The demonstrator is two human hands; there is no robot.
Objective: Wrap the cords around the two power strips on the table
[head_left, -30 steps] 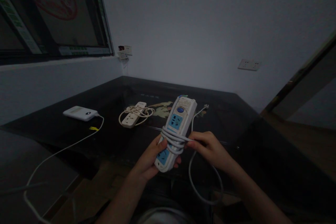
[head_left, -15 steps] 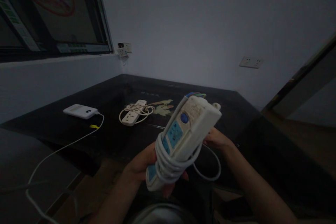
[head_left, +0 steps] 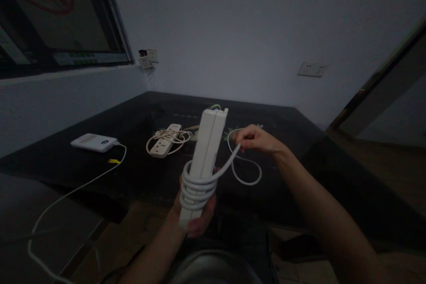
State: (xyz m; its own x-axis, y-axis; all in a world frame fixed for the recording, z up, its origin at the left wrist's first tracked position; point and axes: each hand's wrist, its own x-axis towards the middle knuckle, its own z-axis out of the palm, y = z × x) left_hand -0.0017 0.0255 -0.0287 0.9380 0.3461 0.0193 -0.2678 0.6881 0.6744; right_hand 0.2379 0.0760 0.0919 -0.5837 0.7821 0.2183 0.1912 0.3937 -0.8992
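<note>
A white power strip (head_left: 207, 144) stands nearly upright in front of me, its narrow side facing me. My left hand (head_left: 203, 217) is closed around its lower end. Several turns of thick white cord (head_left: 198, 191) wrap the strip just above that grip. From the wraps the cord runs up to the right, where my right hand (head_left: 254, 139) pinches it between thumb and fingers. Beyond the pinch, a loose loop of cord (head_left: 244, 183) hangs over the table. Thin coloured wires (head_left: 215, 107) show at the strip's top end.
On the black table (head_left: 133, 173) lies a second power strip (head_left: 162, 147) with its cord bundled on top. A white power bank (head_left: 94, 142) with a plugged-in cable (head_left: 76, 191) lies at the left, near a yellow tag (head_left: 114, 161). Wall sockets (head_left: 312, 69) are behind.
The strip has turned from its blue-labelled face to its narrow side and become more upright. My right hand has come from behind it to the right, drawing the cord out.
</note>
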